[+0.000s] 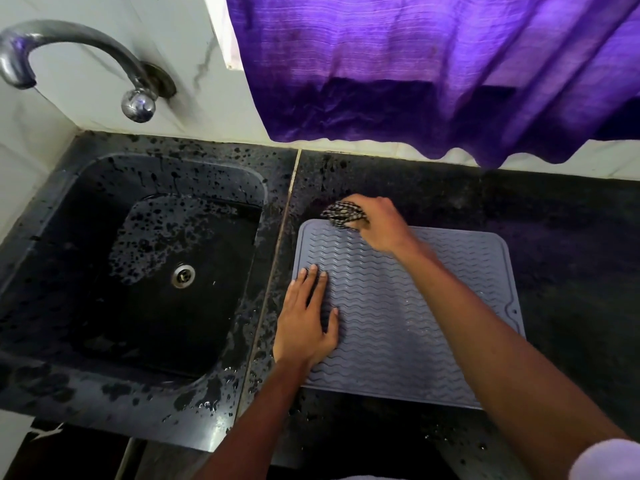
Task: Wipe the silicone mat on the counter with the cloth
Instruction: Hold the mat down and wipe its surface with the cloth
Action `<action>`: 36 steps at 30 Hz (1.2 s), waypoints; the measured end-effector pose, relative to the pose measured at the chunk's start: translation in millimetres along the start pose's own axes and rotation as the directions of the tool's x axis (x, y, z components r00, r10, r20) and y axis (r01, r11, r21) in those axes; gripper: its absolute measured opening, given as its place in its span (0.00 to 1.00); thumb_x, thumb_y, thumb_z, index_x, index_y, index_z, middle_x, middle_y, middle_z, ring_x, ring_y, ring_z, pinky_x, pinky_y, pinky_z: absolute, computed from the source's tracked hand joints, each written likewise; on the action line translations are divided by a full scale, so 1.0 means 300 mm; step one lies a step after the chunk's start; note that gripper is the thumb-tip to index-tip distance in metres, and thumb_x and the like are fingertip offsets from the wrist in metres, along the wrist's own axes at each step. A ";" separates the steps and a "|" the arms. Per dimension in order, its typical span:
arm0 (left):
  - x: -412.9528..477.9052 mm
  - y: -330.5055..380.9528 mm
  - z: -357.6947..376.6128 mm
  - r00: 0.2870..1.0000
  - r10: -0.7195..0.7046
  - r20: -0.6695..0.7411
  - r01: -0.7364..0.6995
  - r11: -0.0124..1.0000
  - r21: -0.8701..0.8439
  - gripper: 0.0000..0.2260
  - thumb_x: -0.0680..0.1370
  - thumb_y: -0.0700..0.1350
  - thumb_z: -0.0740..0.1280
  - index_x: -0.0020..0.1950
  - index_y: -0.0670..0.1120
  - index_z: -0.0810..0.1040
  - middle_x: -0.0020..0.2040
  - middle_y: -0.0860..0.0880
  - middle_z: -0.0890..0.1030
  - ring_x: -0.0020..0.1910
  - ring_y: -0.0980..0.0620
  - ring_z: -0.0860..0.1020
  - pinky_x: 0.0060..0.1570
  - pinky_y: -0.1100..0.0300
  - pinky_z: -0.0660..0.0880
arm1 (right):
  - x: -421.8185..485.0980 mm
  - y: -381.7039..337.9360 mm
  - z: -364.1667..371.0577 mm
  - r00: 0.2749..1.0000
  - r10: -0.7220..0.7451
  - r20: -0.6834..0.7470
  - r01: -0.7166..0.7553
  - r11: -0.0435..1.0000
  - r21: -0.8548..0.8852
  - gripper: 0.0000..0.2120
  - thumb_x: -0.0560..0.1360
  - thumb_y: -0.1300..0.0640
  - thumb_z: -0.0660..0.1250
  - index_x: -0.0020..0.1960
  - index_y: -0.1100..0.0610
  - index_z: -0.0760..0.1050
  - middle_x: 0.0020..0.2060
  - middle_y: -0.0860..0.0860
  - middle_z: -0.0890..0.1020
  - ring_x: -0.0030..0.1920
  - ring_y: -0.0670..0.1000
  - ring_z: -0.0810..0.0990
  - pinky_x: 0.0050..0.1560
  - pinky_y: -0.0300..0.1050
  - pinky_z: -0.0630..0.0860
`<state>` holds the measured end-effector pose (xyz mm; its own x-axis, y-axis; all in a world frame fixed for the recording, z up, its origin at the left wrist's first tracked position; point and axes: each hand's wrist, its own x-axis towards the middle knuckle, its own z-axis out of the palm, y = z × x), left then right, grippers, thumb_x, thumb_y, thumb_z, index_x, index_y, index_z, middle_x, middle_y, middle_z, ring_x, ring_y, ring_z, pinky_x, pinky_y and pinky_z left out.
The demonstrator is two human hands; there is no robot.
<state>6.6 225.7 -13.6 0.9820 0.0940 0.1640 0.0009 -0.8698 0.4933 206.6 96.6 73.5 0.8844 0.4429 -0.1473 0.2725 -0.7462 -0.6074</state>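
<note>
Left hand [306, 320] is pressed flat on mat [398, 306], fingers released; cloth [343, 213], bunched in right hand [379, 223], is best dragged along ridges.

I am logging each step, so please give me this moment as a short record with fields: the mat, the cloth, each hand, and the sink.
mat: grey, ribbed, flat on the dark counter, right of the sink
cloth: checked, bunched, at the mat's far left corner
right hand: grips the cloth
left hand: flat, palm down on the mat's left edge
sink: dark, wet, nothing in it
tap: no water runs
</note>
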 end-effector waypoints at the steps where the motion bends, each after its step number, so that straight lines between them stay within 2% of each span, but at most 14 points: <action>1: 0.000 0.001 -0.002 1.000 0.001 0.000 -0.001 1.000 0.005 0.30 0.80 0.53 0.61 0.79 0.43 0.64 0.80 0.46 0.62 0.80 0.47 0.58 0.77 0.45 0.59 | -0.009 0.035 -0.023 1.000 0.014 -0.001 -0.014 1.000 -0.028 0.21 0.73 0.66 0.68 0.61 0.47 0.75 0.53 0.56 0.81 0.55 0.58 0.79 0.57 0.58 0.77; 5: 0.000 -0.003 -0.003 1.000 0.006 -0.003 -0.006 1.000 0.005 0.30 0.79 0.53 0.62 0.79 0.43 0.64 0.80 0.46 0.62 0.80 0.47 0.59 0.76 0.44 0.62 | -0.041 0.105 -0.033 0.997 0.052 0.050 -0.047 0.995 -0.089 0.21 0.71 0.67 0.68 0.59 0.47 0.76 0.49 0.55 0.83 0.52 0.57 0.81 0.55 0.55 0.78; 10: 0.003 -0.007 0.000 1.000 0.007 0.001 -0.007 1.000 -0.004 0.30 0.79 0.52 0.63 0.79 0.43 0.64 0.80 0.46 0.62 0.80 0.47 0.58 0.75 0.44 0.62 | -0.039 0.087 0.023 0.998 0.065 0.012 -0.063 0.993 -0.103 0.22 0.71 0.66 0.66 0.60 0.46 0.76 0.49 0.59 0.81 0.52 0.61 0.79 0.53 0.53 0.77; 13: 0.003 -0.003 -0.002 1.000 0.008 -0.011 -0.009 1.000 -0.020 0.29 0.79 0.52 0.63 0.79 0.43 0.65 0.80 0.46 0.63 0.80 0.47 0.59 0.75 0.44 0.62 | -0.014 0.050 0.068 0.999 0.020 0.031 -0.017 0.995 -0.094 0.23 0.70 0.64 0.66 0.59 0.42 0.73 0.48 0.56 0.81 0.50 0.59 0.79 0.53 0.52 0.77; 16: 0.004 0.004 -0.004 1.000 -0.002 0.001 0.002 1.000 -0.024 0.29 0.79 0.53 0.61 0.79 0.43 0.65 0.80 0.46 0.63 0.80 0.47 0.58 0.76 0.45 0.60 | 0.002 -0.014 0.118 0.999 -0.003 0.034 0.006 0.996 -0.089 0.24 0.70 0.63 0.69 0.60 0.41 0.74 0.46 0.56 0.80 0.47 0.57 0.79 0.52 0.49 0.78; 18: 0.005 0.005 -0.005 1.000 -0.002 0.006 0.002 1.000 -0.021 0.29 0.80 0.54 0.60 0.79 0.43 0.65 0.80 0.46 0.63 0.80 0.47 0.58 0.77 0.46 0.59 | 0.015 -0.061 0.150 0.999 -0.027 0.023 0.029 0.997 -0.077 0.24 0.70 0.62 0.71 0.61 0.43 0.74 0.46 0.57 0.80 0.46 0.58 0.80 0.51 0.50 0.79; 22: 0.006 0.002 -0.003 1.000 -0.003 -0.007 0.003 0.999 -0.033 0.29 0.79 0.53 0.61 0.78 0.43 0.66 0.79 0.45 0.64 0.80 0.47 0.59 0.77 0.47 0.58 | 0.031 -0.140 0.196 0.985 -0.149 0.091 0.151 0.988 -0.016 0.24 0.70 0.60 0.72 0.61 0.41 0.73 0.47 0.55 0.80 0.47 0.57 0.81 0.48 0.53 0.79; 25: 0.006 0.001 0.000 1.000 0.005 -0.025 -0.006 0.999 -0.045 0.29 0.79 0.52 0.62 0.78 0.42 0.67 0.79 0.45 0.65 0.80 0.47 0.59 0.77 0.46 0.59 | 0.005 -0.172 0.174 0.976 -0.214 0.030 0.215 0.976 -0.025 0.22 0.71 0.62 0.72 0.62 0.45 0.76 0.48 0.55 0.81 0.48 0.58 0.79 0.49 0.53 0.77; 27: 0.006 0.000 0.001 1.000 0.010 -0.021 -0.011 0.999 -0.039 0.29 0.79 0.53 0.61 0.78 0.42 0.66 0.79 0.45 0.64 0.80 0.47 0.59 0.77 0.45 0.59 | -0.016 -0.147 0.138 0.972 -0.234 -0.023 0.231 0.968 -0.099 0.23 0.71 0.63 0.72 0.63 0.48 0.75 0.50 0.54 0.83 0.51 0.58 0.77 0.50 0.55 0.76; 30: 0.005 -0.006 0.003 1.000 0.017 -0.015 -0.017 0.999 -0.039 0.29 0.79 0.53 0.61 0.79 0.43 0.65 0.80 0.45 0.63 0.80 0.47 0.59 0.76 0.43 0.61 | -0.059 -0.039 0.039 0.987 -0.155 -0.048 0.143 0.971 -0.190 0.24 0.70 0.64 0.72 0.64 0.48 0.75 0.51 0.54 0.83 0.51 0.57 0.78 0.53 0.56 0.76; 33: 0.005 -0.014 0.006 1.000 0.019 -0.016 -0.019 0.999 -0.038 0.30 0.79 0.53 0.62 0.79 0.43 0.65 0.80 0.46 0.63 0.80 0.47 0.59 0.75 0.42 0.62 | -0.122 0.146 -0.073 0.996 -0.007 -0.087 -0.011 0.979 -0.205 0.23 0.71 0.65 0.70 0.62 0.47 0.75 0.50 0.54 0.83 0.51 0.57 0.78 0.53 0.53 0.76; 36: 0.005 -0.011 0.006 1.000 0.022 -0.017 -0.023 0.999 -0.039 0.30 0.79 0.53 0.62 0.79 0.43 0.65 0.80 0.46 0.63 0.80 0.47 0.59 0.74 0.41 0.63 | -0.204 0.316 -0.189 0.976 0.122 -0.178 -0.155 0.971 -0.182 0.23 0.70 0.66 0.70 0.61 0.46 0.76 0.49 0.56 0.82 0.52 0.59 0.78 0.53 0.51 0.76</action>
<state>8.5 228.0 -16.5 0.9785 0.0826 0.1891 -0.0289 -0.8524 0.5220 199.6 -29.3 69.2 0.9644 0.2524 -0.0789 0.1966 -0.8838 -0.4245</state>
